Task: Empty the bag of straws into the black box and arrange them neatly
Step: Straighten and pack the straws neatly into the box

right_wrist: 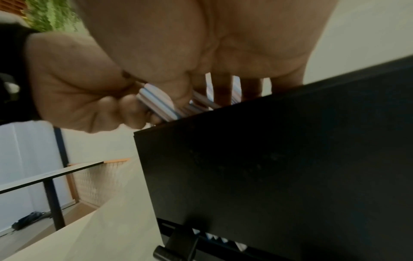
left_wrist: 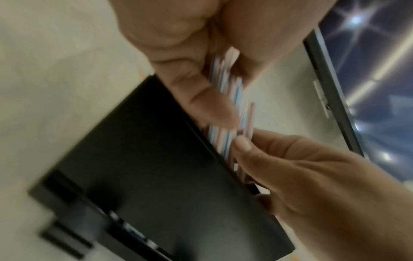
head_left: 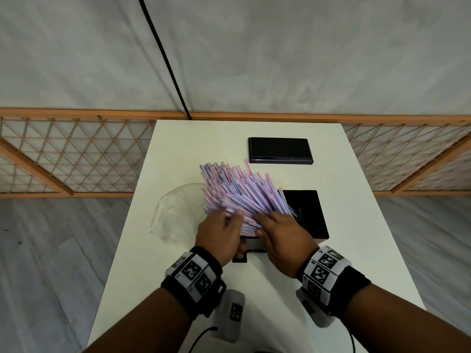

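A thick bundle of pink, blue and white striped straws fans up and to the left from the open black box. My left hand grips the bundle's near end from the left. From the right, my right hand lies over the same end, thumb and fingers pinching it. In the left wrist view the straws run down behind the box wall, between my left hand and right hand. The right wrist view shows the straws above the box. Inside of the box is hidden.
The emptied clear plastic bag lies crumpled on the white table, left of the straws. The box's black lid lies flat at the far side. A wooden lattice rail runs behind the table.
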The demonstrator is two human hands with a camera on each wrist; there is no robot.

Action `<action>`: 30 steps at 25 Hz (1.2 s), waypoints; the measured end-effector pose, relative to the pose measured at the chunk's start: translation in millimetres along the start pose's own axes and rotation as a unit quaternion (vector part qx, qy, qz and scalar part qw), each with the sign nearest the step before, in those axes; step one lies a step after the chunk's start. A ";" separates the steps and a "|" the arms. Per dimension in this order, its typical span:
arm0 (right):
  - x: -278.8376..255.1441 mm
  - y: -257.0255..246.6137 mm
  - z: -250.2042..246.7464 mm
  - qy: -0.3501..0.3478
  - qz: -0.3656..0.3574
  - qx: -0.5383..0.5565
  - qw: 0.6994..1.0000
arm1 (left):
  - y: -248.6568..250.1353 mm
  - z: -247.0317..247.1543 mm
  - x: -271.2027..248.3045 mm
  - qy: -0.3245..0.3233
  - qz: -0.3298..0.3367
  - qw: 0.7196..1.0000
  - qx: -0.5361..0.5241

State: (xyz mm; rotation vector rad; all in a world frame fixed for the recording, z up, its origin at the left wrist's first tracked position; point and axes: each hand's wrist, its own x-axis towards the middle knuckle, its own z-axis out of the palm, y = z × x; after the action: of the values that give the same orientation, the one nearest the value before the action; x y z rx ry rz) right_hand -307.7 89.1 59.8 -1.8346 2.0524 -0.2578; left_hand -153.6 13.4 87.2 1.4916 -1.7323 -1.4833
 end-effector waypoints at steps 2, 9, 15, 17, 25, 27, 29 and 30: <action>-2.8 6.0 -0.8 0.001 -0.006 0.030 1.000 | -4.5 -4.1 -4.0 0.006 0.065 0.994 0.091; -16.5 34.4 -20.8 0.067 0.075 0.077 0.992 | 4.2 -41.0 -2.0 0.223 0.205 0.944 0.128; -3.2 27.8 -16.2 -0.020 0.094 0.065 0.993 | -8.5 -24.7 7.2 0.047 -0.086 0.995 -0.029; 1.7 24.2 -15.5 -0.023 0.072 0.083 0.994 | -9.1 -18.7 7.2 0.046 -0.053 0.997 -0.016; 11.8 21.3 -30.7 -0.087 0.033 0.051 0.994 | -2.6 -17.0 7.5 0.040 -0.054 0.998 -0.016; 18.6 22.2 -43.5 -0.155 0.033 0.028 0.987 | -3.4 -16.6 7.6 0.033 -0.048 0.998 -0.013; 29.6 21.8 -54.8 -0.210 0.030 0.006 0.977 | -3.5 -16.9 7.6 0.033 -0.041 0.999 -0.014; 35.4 19.4 -57.9 -0.234 0.028 -0.012 0.972 | -4.7 -16.8 8.0 0.033 -0.039 0.999 -0.016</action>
State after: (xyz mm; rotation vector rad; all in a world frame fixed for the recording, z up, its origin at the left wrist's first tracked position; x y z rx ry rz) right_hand -351.0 50.4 99.8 -1.6516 1.7737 0.2022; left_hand -140.4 -0.4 86.4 1.5904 -1.6223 -1.4769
